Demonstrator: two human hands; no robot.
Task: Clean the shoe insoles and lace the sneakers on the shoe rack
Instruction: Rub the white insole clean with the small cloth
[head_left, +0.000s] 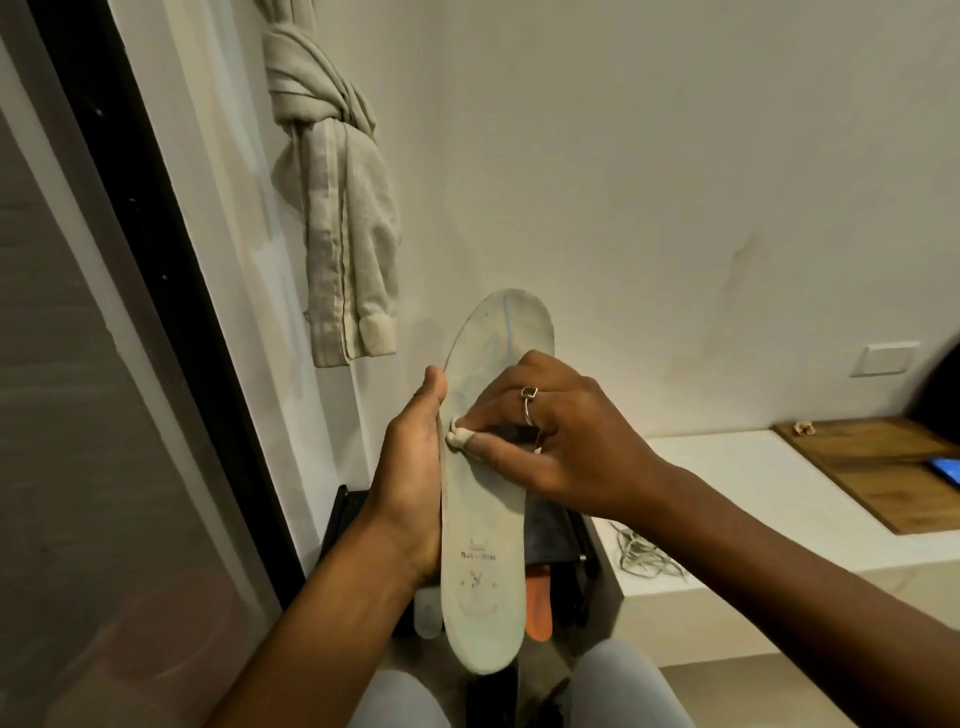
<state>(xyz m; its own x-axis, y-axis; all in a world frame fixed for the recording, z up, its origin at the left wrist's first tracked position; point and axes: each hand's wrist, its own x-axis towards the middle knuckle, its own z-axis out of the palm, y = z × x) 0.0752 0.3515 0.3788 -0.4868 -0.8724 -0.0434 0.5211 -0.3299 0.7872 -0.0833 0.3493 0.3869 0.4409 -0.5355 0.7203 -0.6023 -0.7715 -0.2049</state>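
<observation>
A long pale grey insole (485, 525) stands upright in front of me, toe end up, with faint print near its heel. My left hand (413, 467) holds it along its left edge, thumb at the rim. My right hand (550, 441), a ring on one finger, pinches a small white wad of cloth or tissue (460, 434) against the insole's middle near the left edge. A heap of pale shoelaces (644, 556) lies on the white ledge to the right. Behind the insole, an orange insole (537, 608) pokes up from the black shoe rack (576, 551).
A knotted beige curtain (337, 208) hangs on the wall at upper left beside a dark-framed glass door (130, 260). A wooden board (878, 467) with a blue phone (945, 467) lies on the white ledge (727, 488). My knees fill the bottom.
</observation>
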